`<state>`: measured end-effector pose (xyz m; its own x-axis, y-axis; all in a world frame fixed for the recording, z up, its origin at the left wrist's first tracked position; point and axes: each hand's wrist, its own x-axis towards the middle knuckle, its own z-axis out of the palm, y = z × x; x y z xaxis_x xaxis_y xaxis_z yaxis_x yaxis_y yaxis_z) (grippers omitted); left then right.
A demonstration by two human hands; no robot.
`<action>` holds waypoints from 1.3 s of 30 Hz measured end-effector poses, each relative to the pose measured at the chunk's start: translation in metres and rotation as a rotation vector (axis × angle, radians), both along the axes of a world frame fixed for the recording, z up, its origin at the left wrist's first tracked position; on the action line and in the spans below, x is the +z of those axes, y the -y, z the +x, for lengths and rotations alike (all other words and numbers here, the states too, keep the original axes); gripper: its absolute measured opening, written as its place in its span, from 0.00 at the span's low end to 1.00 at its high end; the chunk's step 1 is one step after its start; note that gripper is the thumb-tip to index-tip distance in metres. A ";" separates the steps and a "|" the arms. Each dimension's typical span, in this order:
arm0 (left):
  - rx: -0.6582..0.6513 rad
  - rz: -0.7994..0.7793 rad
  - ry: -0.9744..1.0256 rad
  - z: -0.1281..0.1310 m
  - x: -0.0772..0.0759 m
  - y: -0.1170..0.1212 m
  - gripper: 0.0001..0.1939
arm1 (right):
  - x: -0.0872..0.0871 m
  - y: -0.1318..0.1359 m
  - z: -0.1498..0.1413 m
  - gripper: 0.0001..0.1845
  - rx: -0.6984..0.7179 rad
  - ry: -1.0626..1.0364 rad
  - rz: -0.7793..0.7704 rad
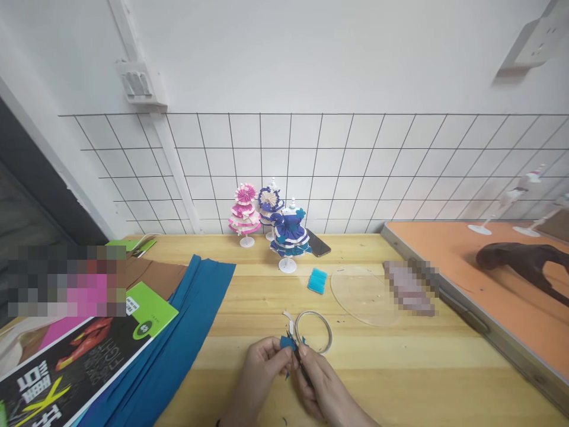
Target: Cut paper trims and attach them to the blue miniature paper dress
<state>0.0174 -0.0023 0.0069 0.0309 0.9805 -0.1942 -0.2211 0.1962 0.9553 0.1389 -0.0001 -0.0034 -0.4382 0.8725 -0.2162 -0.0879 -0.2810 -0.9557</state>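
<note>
My left hand (265,363) pinches a small blue piece of crepe paper (286,342) between thumb and fingers. Closed around a pair of dark scissors (303,367), my right hand (320,379) has the scissor tips against the blue piece. Just beyond my hands, a roll of tape (329,333) lies flat on the wooden table (373,362). Small blue scraps lie near my fingers. Farther back stands a small dress form (290,234) on a white foot, dressed in blue, white and teal ruffles.
Behind it are a pink-and-white dress form (245,212) and another blue one (268,204), with a phone (319,243) beside. A turquoise block (317,281) and clear disc (360,296) lie mid-table. Blue crepe sheets (195,308) and printed packaging (102,350) cover the left; an orange board (444,249) is right.
</note>
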 end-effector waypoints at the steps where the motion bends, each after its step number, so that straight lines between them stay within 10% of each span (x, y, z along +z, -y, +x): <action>1: 0.002 0.002 -0.003 0.000 0.000 0.000 0.12 | -0.001 0.000 0.000 0.27 0.004 -0.006 -0.003; 39: -0.134 0.019 -0.035 -0.012 0.001 0.002 0.10 | 0.010 -0.001 0.023 0.24 0.200 0.137 0.151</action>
<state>0.0056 -0.0041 0.0076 0.1555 0.9714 -0.1792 -0.1604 0.2039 0.9658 0.1618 0.0011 0.0070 -0.5804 0.7985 -0.1599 0.0882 -0.1335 -0.9871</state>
